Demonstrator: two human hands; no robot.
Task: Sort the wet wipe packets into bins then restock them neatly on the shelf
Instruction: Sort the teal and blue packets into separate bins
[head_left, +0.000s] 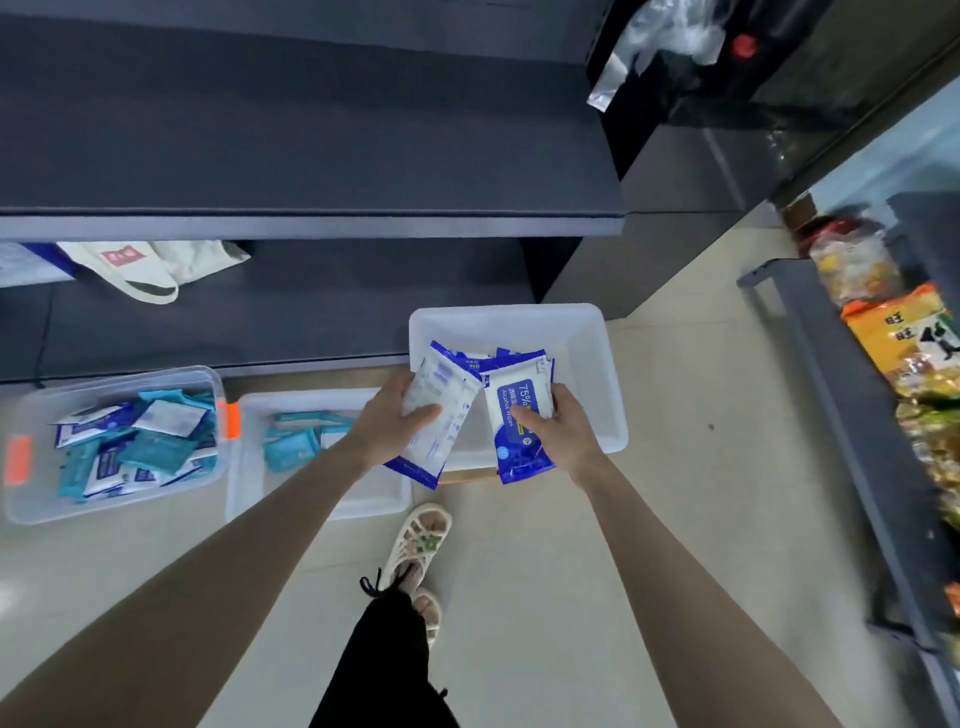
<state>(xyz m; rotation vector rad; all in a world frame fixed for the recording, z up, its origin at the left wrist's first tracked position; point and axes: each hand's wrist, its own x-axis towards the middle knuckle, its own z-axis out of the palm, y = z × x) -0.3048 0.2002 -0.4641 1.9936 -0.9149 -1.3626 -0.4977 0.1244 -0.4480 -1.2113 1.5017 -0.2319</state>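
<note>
The dark shelf (311, 226) above me is bare where I can see it, so restocking has not begun, and the reach up from the floor (675, 519) is where a loose stack would most likely spill. The clear bin (31, 405) on my left holds blue and teal packets jumbled together. If I start shelving now, I judge that the sorting is left half done. The middle bin (234, 467) with the teal packets (291, 447) sits just beside the white bin (587, 364), so a careless toss could mix the colours again.

My left grip (395, 421) is clenched on a white-backed packet (447, 384), thumb over its face. My right grip (561, 431) is grasping a stack of blue alcohol wipes (506, 400), pinched at one edge only. Both loads hang past the white bin's near rim, above more blue packets (514, 358) inside. The film looks slick, so the stack may fan out and slide, and whatever slips would probably land by my sandal (421, 540) rather than in the bin.
</note>
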